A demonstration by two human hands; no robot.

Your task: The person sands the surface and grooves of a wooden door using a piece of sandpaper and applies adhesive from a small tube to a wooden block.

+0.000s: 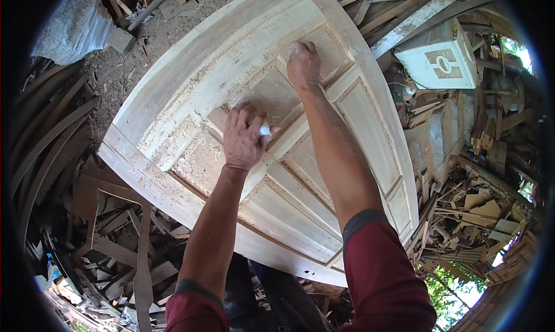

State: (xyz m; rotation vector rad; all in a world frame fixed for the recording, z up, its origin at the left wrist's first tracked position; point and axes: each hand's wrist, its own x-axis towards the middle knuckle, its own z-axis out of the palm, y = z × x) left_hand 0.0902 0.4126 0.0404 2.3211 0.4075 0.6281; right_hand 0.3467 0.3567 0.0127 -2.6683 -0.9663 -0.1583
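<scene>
A large panelled wooden door (370,130), pale and unpainted, lies flat in front of me with sawdust in its grooves. My left hand (245,136) rests low over a middle panel, its fingers bent. A small white object (265,129) shows between thumb and fingers; its kind is not clear. Beside the fingertips, a flat light-brown wood piece (217,120) sticks out, partly hidden by the hand. Farther off and to the right, my right hand (303,64) is closed in a fist against an upper panel. Whatever it grips is hidden by the fingers.
Wood offcuts (115,257) pile up at the left and around the right side. A white box-shaped appliance (442,60) stands at the upper right, near long boards (425,17). Translucent plastic sheeting (75,28) lies at the upper left beside a small block (121,41).
</scene>
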